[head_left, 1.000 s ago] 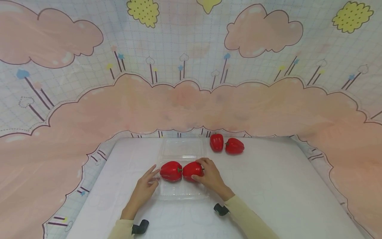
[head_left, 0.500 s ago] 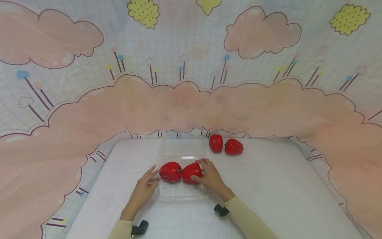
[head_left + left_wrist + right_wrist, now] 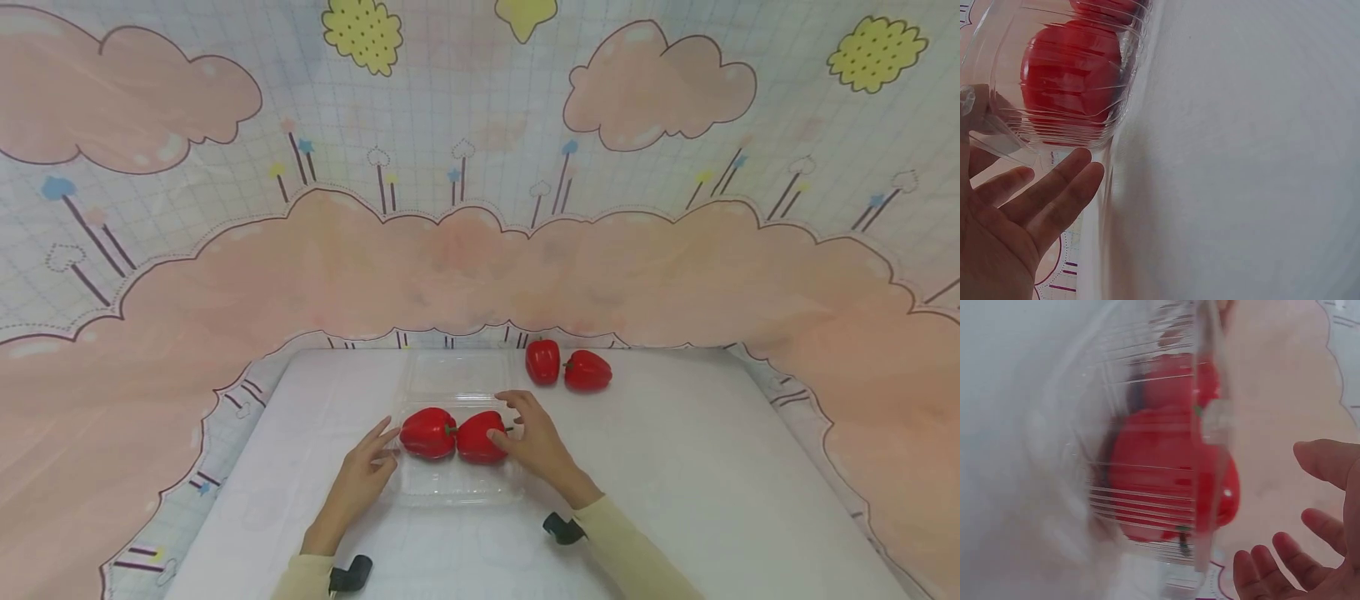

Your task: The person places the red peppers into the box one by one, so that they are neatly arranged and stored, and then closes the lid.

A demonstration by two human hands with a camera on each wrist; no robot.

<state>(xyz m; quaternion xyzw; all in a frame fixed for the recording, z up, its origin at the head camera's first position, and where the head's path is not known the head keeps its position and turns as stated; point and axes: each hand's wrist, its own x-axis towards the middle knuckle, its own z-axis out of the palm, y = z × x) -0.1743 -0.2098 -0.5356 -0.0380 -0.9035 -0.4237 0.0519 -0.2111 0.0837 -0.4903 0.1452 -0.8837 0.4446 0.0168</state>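
Observation:
Two red bell peppers, a left one (image 3: pixel 428 433) and a right one (image 3: pixel 480 439), lie side by side in a clear plastic clamshell box (image 3: pixel 459 492), stems toward the right. My left hand (image 3: pixel 362 471) is at the box's left side, its fingers spread and nearly straight by the wall. In the left wrist view those fingers (image 3: pixel 1063 197) lie close by the ribbed end. My right hand (image 3: pixel 538 442) hovers over the right pepper's stem end, fingers apart. The right wrist view shows its fingers (image 3: pixel 1297 562) spread, holding nothing, with a gap to the pepper (image 3: pixel 1166 472).
The box's lid (image 3: pixel 459 372) lies folded back, away from me. Two more red bell peppers, one upright (image 3: pixel 543 362) and one on its side (image 3: pixel 588 372), are at the table's far edge, right of the lid. A patterned cloth (image 3: pixel 480 267) hangs behind the white table (image 3: pixel 675 467).
My right hand has let go of the right pepper and lifted slightly up and to the right. The pepper stays in the box; my left hand has hardly moved.

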